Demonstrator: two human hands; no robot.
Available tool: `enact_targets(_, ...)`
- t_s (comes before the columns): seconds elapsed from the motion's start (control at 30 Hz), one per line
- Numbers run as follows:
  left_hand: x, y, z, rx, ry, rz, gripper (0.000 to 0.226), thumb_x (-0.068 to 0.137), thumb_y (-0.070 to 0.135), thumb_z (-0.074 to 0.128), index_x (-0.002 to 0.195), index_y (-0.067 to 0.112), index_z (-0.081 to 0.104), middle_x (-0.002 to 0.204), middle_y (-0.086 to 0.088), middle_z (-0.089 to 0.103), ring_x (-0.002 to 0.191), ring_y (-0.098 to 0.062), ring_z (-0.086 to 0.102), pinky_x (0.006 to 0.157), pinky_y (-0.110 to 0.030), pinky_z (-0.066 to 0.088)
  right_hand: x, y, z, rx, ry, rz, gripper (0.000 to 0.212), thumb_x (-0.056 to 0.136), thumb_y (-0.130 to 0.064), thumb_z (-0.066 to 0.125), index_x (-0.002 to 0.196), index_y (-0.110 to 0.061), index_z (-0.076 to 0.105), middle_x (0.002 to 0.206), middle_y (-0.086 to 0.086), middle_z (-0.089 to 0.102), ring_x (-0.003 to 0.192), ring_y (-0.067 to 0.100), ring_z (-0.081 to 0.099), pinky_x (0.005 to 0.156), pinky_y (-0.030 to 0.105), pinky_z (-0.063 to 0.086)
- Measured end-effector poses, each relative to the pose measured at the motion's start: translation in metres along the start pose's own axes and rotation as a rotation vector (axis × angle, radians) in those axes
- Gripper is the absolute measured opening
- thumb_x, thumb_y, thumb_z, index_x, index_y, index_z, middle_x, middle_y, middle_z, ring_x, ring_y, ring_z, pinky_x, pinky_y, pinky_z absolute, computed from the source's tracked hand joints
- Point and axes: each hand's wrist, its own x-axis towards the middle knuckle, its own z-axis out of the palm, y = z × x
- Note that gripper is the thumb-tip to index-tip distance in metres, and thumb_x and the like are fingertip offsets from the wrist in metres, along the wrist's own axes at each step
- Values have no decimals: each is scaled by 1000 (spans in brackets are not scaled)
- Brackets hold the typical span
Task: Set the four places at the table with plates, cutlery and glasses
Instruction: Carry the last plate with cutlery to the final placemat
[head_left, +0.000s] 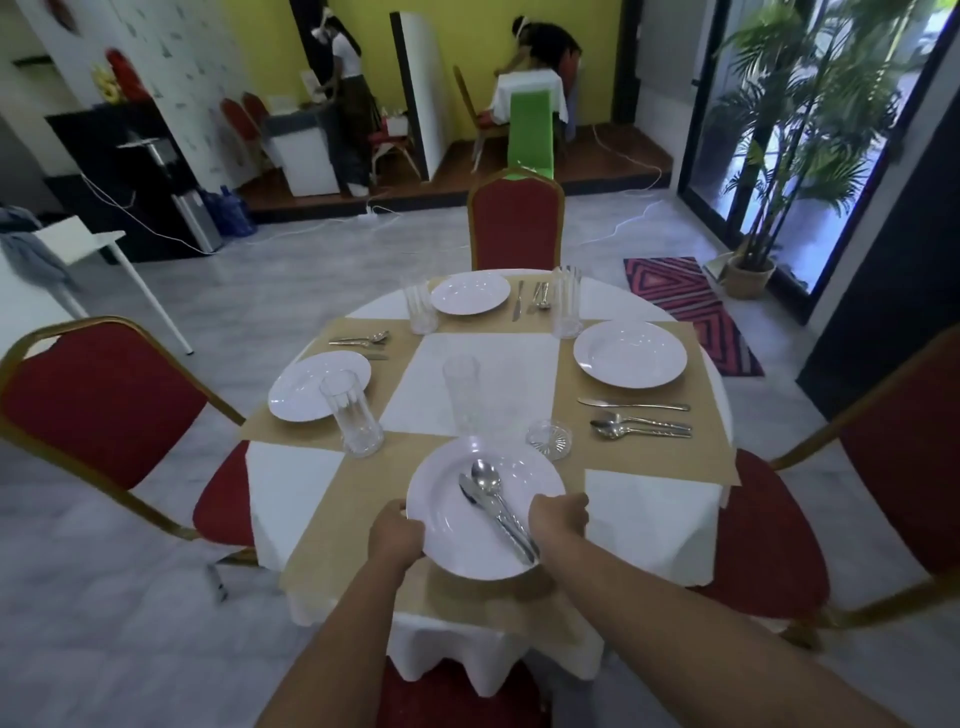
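On the near side of the round table (519, 374), I hold a white plate (447, 525) just over the tan placemat (337, 561) at my own place. My left hand (397, 535) grips its left rim and my right hand (558, 519) grips its right rim, fingers curled round the edge. A spoon and other cutlery (493, 499) lie across the plate, handles pointing toward my right wrist.

Just beyond the plate stands a tall glass (462, 395) on the white middle square, and to its right sits a small clear glass piece (549, 439); I cannot tell what it is.

The left place has a plate (306, 389), a glass (353, 415) in front of it and cutlery (363, 340) on its far side. The right place has a plate (629, 353) with cutlery (639, 418) on the near side. The far place has a plate (470, 293), cutlery (535, 299) to its right, and a glass on each side (421, 309) (566, 304).

Red chairs stand at the left (104, 400), far (516, 223) and right (883, 467) of the table.
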Motion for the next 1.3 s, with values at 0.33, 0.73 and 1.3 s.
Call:
enact_targets(0.33, 33, -12, 20, 151, 49, -56, 44, 85, 3, 44, 128, 12, 51, 121, -17, 58, 105, -35, 57, 90, -44, 52, 21, 38, 13, -107, -26, 6, 41, 90, -9, 49, 127, 0, 35, 135, 19, 48, 117, 38, 54, 99, 43, 41)
enact_targets(0.73, 49, -17, 28, 164, 60, -17, 56, 87, -2, 43, 142, 8, 40, 135, -17, 53, 123, -34, 51, 102, -40, 42, 39, 51, 7, -315, -95, -284, 55, 89, -16, 51, 142, -14, 36, 143, 4, 42, 121, 29, 53, 98, 42, 47)
enact_targets(1.3, 53, -16, 31, 188, -59, 120, 62, 88, -2, 44, 147, 13, 36, 148, -9, 43, 135, -28, 42, 112, -35, 34, 31, 69, 2, -388, -118, -353, 71, 90, -19, 47, 155, -22, 17, 153, -1, 36, 133, 23, 44, 104, 33, 41)
